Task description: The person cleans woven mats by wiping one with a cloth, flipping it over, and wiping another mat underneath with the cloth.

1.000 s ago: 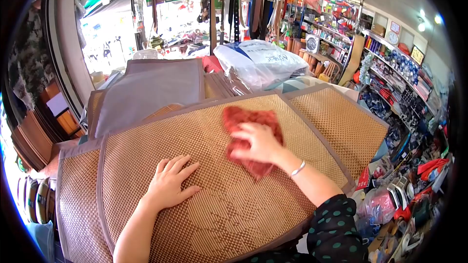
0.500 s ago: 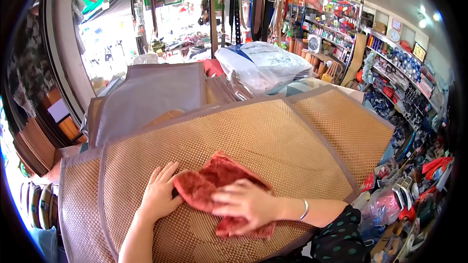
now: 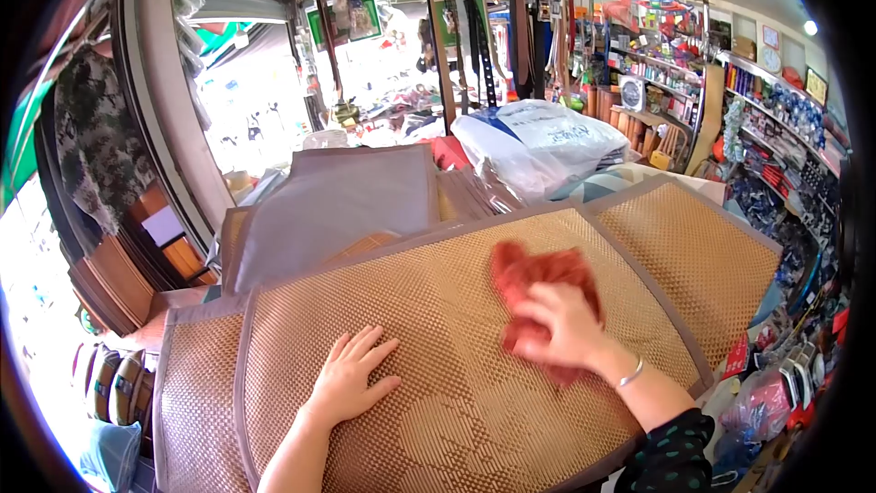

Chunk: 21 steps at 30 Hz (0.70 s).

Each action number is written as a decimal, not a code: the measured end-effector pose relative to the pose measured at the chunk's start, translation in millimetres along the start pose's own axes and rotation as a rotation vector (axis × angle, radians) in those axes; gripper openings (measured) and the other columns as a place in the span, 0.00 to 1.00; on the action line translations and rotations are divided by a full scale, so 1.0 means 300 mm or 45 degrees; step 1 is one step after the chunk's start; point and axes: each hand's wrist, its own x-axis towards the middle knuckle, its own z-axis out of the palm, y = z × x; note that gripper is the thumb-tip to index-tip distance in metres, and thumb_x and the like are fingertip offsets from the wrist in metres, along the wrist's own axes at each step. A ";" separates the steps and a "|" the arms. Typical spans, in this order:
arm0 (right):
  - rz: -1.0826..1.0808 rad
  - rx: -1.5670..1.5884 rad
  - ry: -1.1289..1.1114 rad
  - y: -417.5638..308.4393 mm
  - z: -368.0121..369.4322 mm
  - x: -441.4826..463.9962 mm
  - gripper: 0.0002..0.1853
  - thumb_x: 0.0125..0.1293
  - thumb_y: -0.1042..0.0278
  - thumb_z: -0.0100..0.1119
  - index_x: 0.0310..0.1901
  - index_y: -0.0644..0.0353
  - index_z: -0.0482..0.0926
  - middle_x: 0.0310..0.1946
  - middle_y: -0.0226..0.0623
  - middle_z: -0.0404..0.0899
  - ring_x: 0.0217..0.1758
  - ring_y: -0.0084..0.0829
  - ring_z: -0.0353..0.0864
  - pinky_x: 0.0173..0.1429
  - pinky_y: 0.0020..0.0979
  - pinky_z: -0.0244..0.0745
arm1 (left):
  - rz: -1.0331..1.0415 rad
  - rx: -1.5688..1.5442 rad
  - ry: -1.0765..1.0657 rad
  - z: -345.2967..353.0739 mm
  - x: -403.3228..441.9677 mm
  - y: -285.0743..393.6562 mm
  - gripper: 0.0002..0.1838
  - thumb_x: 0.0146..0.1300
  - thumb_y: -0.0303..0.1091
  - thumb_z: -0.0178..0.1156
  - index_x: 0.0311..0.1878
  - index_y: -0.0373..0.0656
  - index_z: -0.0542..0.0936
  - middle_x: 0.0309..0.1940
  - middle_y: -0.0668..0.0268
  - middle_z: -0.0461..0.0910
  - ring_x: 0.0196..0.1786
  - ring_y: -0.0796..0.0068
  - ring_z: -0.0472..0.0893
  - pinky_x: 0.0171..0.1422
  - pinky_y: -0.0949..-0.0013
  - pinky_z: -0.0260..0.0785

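A large tan woven mat (image 3: 411, 288) with a grey-brown fabric border lies spread out in front of me. My left hand (image 3: 356, 372) rests flat on it with fingers spread, holding nothing. On the right half of the mat, my right hand (image 3: 561, 324) grips a crumpled red cloth (image 3: 547, 267); the hand and cloth are blurred by motion. A silver bangle (image 3: 631, 372) circles my right wrist. Where the cloth meets the mat under my palm is hidden.
More woven mat (image 3: 698, 265) extends to the right, and a grey panel (image 3: 342, 201) lies behind. A plastic-wrapped bundle (image 3: 557, 141) sits at the back. Belts (image 3: 522, 27) hang above. Packed goods (image 3: 771, 393) crowd the right side; cushions (image 3: 123, 388) stand at lower left.
My right hand has carried the red cloth away from me and to the right across the mat. My left hand stays flat on the mat. The view has turned somewhat to the left.
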 end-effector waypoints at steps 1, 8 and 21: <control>-0.182 0.108 -0.044 -0.084 -0.005 0.009 0.29 0.55 0.41 0.67 0.50 0.55 0.83 0.57 0.44 0.75 0.56 0.45 0.75 0.60 0.49 0.68 | 0.006 -0.012 0.001 -0.001 -0.001 0.003 0.34 0.67 0.56 0.58 0.72 0.50 0.70 0.76 0.56 0.62 0.80 0.57 0.56 0.84 0.49 0.41; -0.368 0.454 -0.369 -0.135 0.003 0.019 0.31 0.57 0.37 0.66 0.54 0.51 0.83 0.60 0.41 0.74 0.62 0.43 0.72 0.66 0.51 0.64 | 0.032 -0.004 0.021 0.004 -0.008 0.001 0.34 0.67 0.55 0.59 0.72 0.51 0.70 0.75 0.55 0.63 0.79 0.56 0.57 0.83 0.48 0.43; 0.243 -0.058 0.043 0.131 -0.010 -0.034 0.26 0.52 0.42 0.71 0.47 0.52 0.85 0.56 0.44 0.75 0.59 0.48 0.72 0.65 0.49 0.64 | 0.026 0.008 0.014 0.005 -0.008 0.005 0.33 0.67 0.55 0.58 0.72 0.52 0.70 0.75 0.56 0.63 0.79 0.56 0.57 0.83 0.48 0.43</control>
